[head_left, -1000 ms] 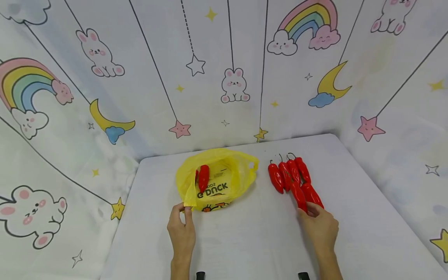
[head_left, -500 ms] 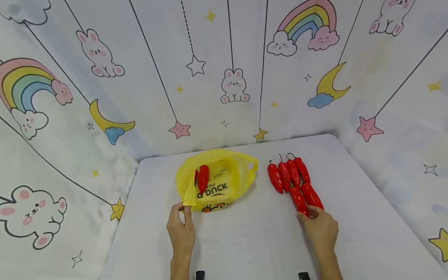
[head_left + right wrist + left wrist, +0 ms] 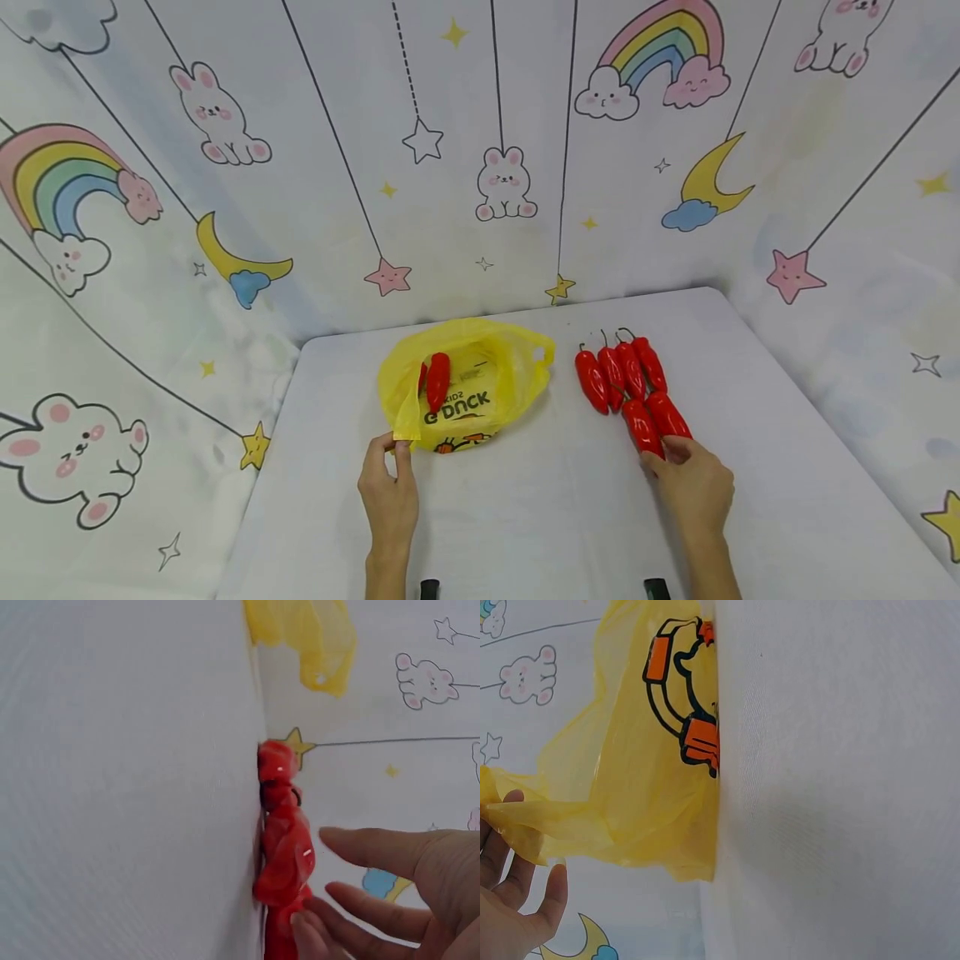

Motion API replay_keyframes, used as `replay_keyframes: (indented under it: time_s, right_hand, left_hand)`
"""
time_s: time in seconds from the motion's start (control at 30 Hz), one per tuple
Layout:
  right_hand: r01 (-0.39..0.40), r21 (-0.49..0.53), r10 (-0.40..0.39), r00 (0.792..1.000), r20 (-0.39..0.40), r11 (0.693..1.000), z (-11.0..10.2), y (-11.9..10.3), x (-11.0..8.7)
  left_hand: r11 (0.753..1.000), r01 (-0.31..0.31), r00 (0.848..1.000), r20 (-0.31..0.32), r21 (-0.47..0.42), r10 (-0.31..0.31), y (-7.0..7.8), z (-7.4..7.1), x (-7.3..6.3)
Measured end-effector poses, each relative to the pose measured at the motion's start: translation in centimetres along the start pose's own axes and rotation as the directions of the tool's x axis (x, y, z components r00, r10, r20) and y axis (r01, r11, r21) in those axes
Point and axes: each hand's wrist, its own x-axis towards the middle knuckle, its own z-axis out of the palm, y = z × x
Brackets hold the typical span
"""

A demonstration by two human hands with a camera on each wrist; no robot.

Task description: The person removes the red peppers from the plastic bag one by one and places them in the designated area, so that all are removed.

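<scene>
My left hand holds the near edge of a yellow plastic bag with a printed duck, its fingers hooked into the plastic and its thumb apart from it in the left wrist view. Inside the bag mouth lies a red chili pepper, with part of another beside it. My right hand is at the lower end of a front red chili pepper. In the right wrist view the thumb stands off the peppers, while fingertips are right at the red chili pepper nearest that camera.
Several more red chili peppers lie side by side behind the front two, stems pointing away. A white table bears everything; behind it hangs a cloth printed with cartoons. Two dark objects poke in at the bottom edge.
The front pepper, pinched at a slant across the back row, now lies on the table before it. My right hand has loosened and shifted slightly right. My left hand stays at the bag.
</scene>
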Motion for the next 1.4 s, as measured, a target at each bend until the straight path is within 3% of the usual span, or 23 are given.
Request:
replay_keyframes:
  time_s: [0.13, 0.43, 0.7, 0.93, 1.07, 1.4]
  right_hand:
    - [0.063, 0.030, -0.062, 0.997, -0.042, 0.998, -0.5, -1.0, 0.2]
    - [0.144, 0.118, -0.141, 0.989, -0.031, 0.983, -0.5, -4.1, 0.1]
    - [0.216, 0.215, -0.229, 0.973, 0.038, 0.952, 0.6, -8.1, 0.3]
    - [0.181, 0.256, -0.219, 0.968, 0.126, 0.950, 1.8, -11.7, 0.4]
    - [0.201, 0.287, -0.255, 0.953, 0.165, 0.937, 2.9, -13.4, 0.6]
    - [0.343, 0.314, -0.410, 0.894, 0.181, 0.885, 5.9, -17.0, 1.0]
  left_hand:
    - [1.000, 0.005, 1.000, 0.002, -0.005, -0.005, 0.0, 0.0, 0.1]
    - [1.000, -0.013, 1.000, -0.004, -0.015, 0.013, -0.1, -0.1, 0.2]
    - [1.000, -0.013, 1.000, -0.008, -0.017, 0.013, -0.2, -0.2, 0.3]
    - [1.000, -0.027, 1.000, -0.015, -0.007, 0.027, -0.4, -0.4, 0.4]
    - [0.999, -0.041, 0.999, -0.025, -0.008, 0.040, -0.6, -0.6, 0.5]
    - [1.000, -0.004, 1.000, -0.010, -0.006, 0.004, -0.7, -0.8, 0.5]
